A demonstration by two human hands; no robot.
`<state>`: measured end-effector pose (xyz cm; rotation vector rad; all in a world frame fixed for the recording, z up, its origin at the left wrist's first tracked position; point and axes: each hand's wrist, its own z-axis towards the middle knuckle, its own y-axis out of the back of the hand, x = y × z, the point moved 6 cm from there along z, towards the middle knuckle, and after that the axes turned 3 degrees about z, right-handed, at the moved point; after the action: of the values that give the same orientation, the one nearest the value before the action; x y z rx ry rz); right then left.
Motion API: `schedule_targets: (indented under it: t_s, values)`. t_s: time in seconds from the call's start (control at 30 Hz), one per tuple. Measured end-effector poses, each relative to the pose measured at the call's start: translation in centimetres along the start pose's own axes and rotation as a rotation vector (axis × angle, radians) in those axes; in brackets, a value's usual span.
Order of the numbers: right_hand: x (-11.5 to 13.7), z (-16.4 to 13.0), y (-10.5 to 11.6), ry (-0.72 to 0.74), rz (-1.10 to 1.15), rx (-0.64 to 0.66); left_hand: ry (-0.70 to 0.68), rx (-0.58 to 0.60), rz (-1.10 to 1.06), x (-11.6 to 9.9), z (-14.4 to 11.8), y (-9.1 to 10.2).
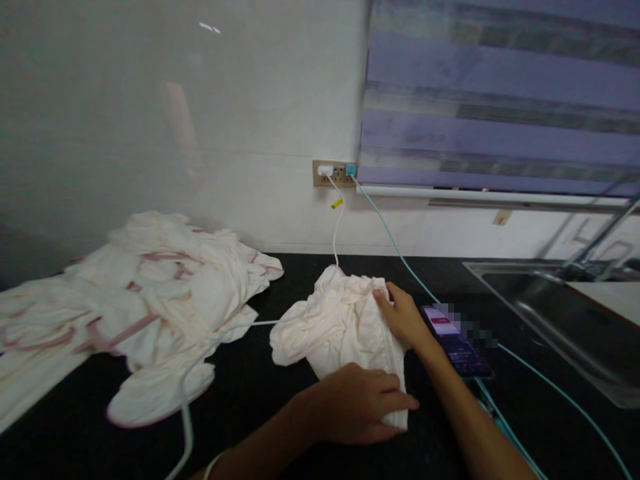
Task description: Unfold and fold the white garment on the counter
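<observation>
The cloth [340,320] lies bunched on the dark desk [250,400], between a pile [150,293] and a phone [457,343]. The left hand [357,403] presses flat on its near corner, fingers together. The right hand [400,317] pinches its far edge.

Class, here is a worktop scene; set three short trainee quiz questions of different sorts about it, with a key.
1. True or false: the left hand presses the crumpled cream cloth on the black worktop.
2. What lies just right of the right hand? A) a dark smartphone with lit screen B) a red mug C) scissors
3. Fill in: the turquoise cable runs up to the wall ____.

Key: 1 true; 2 A; 3 socket.
</observation>
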<state>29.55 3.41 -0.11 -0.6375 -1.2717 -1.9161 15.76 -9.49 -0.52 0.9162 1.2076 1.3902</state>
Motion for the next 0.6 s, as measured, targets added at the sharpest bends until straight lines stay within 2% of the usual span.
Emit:
schedule_targets:
  t_s: [0.17, 0.33, 0.6]
  values:
    - [-0.2, 0.2, 0.5, 0.015, 0.025, -0.051, -0.051, 0.017, 0.066, -0.2, 0.1, -0.2]
    - [-0.7, 0.5, 1.2, 0.0, 0.024, -0.095, -0.032, 0.001, 0.122, -0.2, 0.2, 0.1]
    - [-0.2, 0.4, 1.4, 0.002, -0.044, -0.085, 0.007, 0.024, 0.025, -0.3, 0.3, 0.1]
